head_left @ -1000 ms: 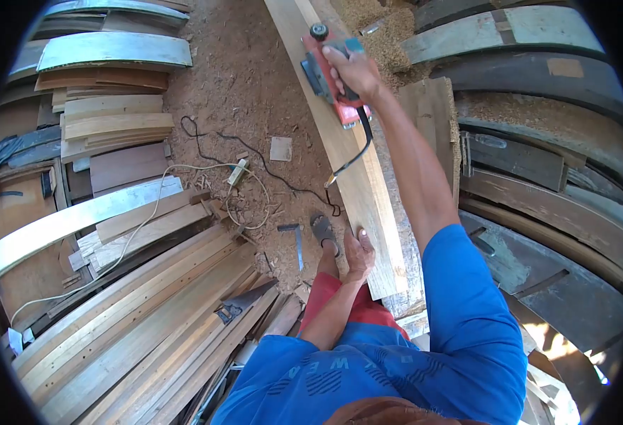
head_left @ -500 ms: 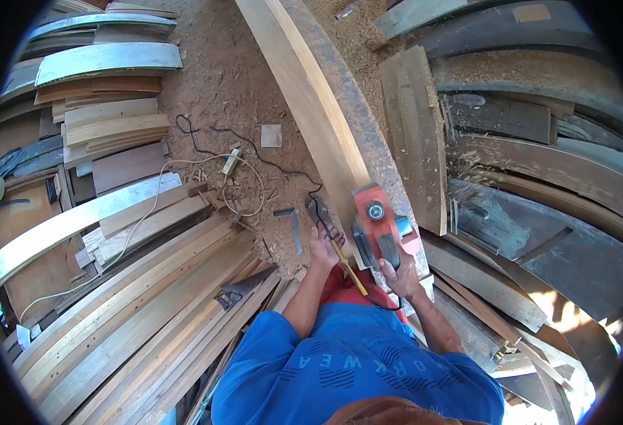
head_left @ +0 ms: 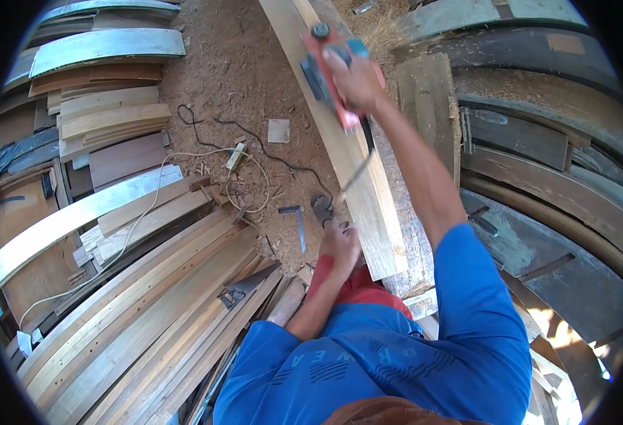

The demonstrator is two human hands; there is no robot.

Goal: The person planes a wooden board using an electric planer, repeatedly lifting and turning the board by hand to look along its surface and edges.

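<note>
My right hand (head_left: 359, 83) is wrapped round the rear handle of a red electric planer (head_left: 320, 55), which rests on a long pale board (head_left: 357, 184) well forward of my body. From the planer's back end a power cord (head_left: 358, 172), smeared by motion, slants down toward my left hand (head_left: 341, 244). That hand is closed in front of my red trousers, left of the board's near end, apparently with the cord in its fingers. Wood shavings spray out to the right of the planer.
Under the board is a worn bench surface (head_left: 412, 244). On the ground left of it lie a try square (head_left: 300, 228), a power strip (head_left: 236, 156) with a pale cable, and a square tile-like piece (head_left: 278, 130). Stacked planks (head_left: 134, 312) fill the left; more boards (head_left: 531, 127) line the right.
My right hand has pushed the planer forward along the board, away from my body, exposing the near end. The cord now trails behind it. My left hand has shifted slightly right.
</note>
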